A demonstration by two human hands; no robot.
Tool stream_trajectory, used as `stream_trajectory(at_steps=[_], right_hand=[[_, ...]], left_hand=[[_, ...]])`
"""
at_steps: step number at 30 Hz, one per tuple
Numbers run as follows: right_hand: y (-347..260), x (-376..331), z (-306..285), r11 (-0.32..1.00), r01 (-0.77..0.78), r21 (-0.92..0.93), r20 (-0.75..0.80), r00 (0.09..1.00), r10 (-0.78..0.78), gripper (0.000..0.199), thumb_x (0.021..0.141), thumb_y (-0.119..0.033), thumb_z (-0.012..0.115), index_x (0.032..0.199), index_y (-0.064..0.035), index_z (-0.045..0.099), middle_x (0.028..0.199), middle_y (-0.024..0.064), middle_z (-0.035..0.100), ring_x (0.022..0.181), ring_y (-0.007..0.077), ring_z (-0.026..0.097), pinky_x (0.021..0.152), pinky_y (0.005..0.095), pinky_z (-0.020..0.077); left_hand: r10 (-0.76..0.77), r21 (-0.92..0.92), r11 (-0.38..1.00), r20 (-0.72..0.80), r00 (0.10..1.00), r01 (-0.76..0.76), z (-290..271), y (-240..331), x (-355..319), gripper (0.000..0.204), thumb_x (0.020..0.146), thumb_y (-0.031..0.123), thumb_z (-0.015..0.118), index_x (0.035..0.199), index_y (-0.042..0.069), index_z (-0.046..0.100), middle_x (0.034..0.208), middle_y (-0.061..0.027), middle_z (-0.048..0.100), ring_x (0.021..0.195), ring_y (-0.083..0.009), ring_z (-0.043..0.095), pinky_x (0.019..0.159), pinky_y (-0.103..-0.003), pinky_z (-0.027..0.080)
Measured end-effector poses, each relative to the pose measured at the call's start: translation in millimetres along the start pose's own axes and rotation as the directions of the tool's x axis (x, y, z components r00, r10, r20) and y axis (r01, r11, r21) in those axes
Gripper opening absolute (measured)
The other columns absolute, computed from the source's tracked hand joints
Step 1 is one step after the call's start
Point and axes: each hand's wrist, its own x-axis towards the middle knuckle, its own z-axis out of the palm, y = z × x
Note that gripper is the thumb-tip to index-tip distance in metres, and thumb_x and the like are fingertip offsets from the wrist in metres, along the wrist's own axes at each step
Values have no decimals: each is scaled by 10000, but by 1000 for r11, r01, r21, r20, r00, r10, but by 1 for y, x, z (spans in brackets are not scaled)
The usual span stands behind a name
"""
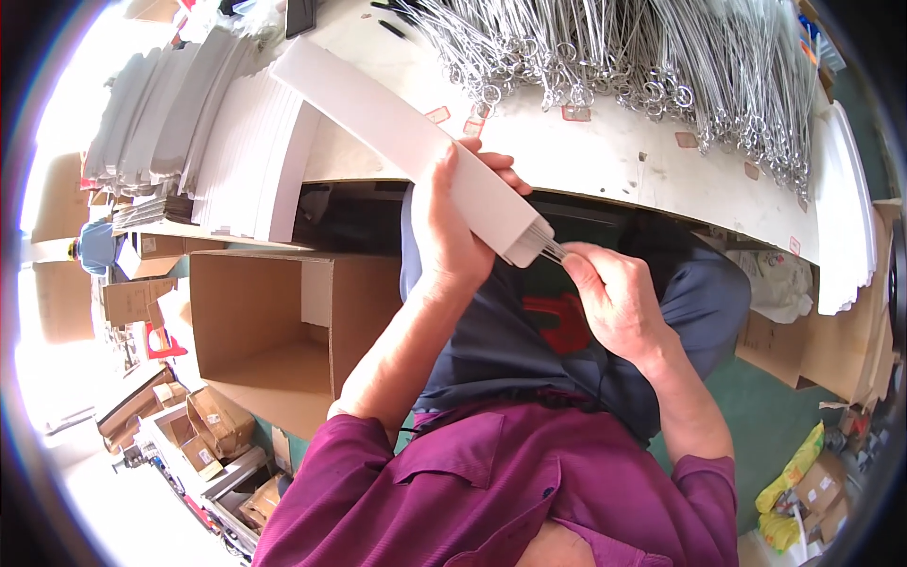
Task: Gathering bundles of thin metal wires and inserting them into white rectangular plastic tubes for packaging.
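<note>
Gripping long white sleeve [416,142] mid-length in left hand [449,227], fingers wrapped around. Pinching metal skewers [548,249] in right hand [614,298] just beyond open end. Judging sleeve light, crushable; skewers stiff, slippery.

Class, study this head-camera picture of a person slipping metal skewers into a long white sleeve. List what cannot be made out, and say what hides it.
1. Skewers: only the ends show in the head view; the white sleeve covers the rest, so no count.
2. Right hand fingertips: curled under the hand, so its grip is unseen.
3. Left hand palm: faces away, against the sleeve.
4. Skewer pile on the table: cut off by the top edge.
</note>
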Motion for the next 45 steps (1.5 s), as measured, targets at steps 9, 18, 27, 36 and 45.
stream_trajectory(at_steps=[9, 18, 27, 36, 45], right_hand=[[-2, 20, 5, 975, 48, -219, -75, 995, -66, 933, 735, -366, 939, 1447, -18, 446, 1305, 225, 638, 1152, 373, 672, 942, 441, 569], [8, 19, -13, 964, 103, -244, 0, 994, -106, 545, 799, -217, 817, 1264, -85, 566, 1088, 165, 668, 905, 406, 703, 772, 473, 588], [9, 8, -26, 899, 202, -389, 185, 973, -138, 534, 763, -199, 809, 1248, -86, 617, 1030, 124, 666, 823, 345, 724, 730, 443, 603], [4, 5, -13, 875, 324, -359, 227, 940, -255, 597, 762, -202, 835, 1277, -12, 601, 1071, 135, 658, 848, 319, 722, 739, 415, 603], [-13, 9, -74, 636, 294, -714, 159, 952, -262, 612, 738, -183, 857, 1271, -21, 605, 1167, 131, 642, 1150, 301, 603, 1051, 423, 453]], left_hand=[[-49, 108, 993, 48, 998, 44, -3, -33, -20, 621, 1050, 542, 472, 1310, -21, 496, 1268, -265, 629, 1191, -342, 595, 1080, -490, 442], [-445, 545, 796, 231, 865, 264, -18, -11, -50, 439, 1050, 353, 587, 1241, -41, 618, 1115, -161, 709, 1090, -208, 663, 973, -355, 521], [-249, 596, -154, 749, 614, -788, 0, 50, -59, 768, 748, 231, 872, 1387, -19, 528, 1315, -239, 614, 1252, -427, 569, 1043, -520, 479], [-470, 712, -105, 580, 665, -694, -22, 24, -41, 527, 745, 170, 821, 1189, -7, 599, 1001, -199, 712, 856, -403, 714, 743, -448, 595], [-390, 843, 25, 503, 771, -537, -33, 36, -43, 499, 763, 172, 829, 1180, 2, 614, 989, -209, 713, 930, -385, 730, 800, -445, 600]])
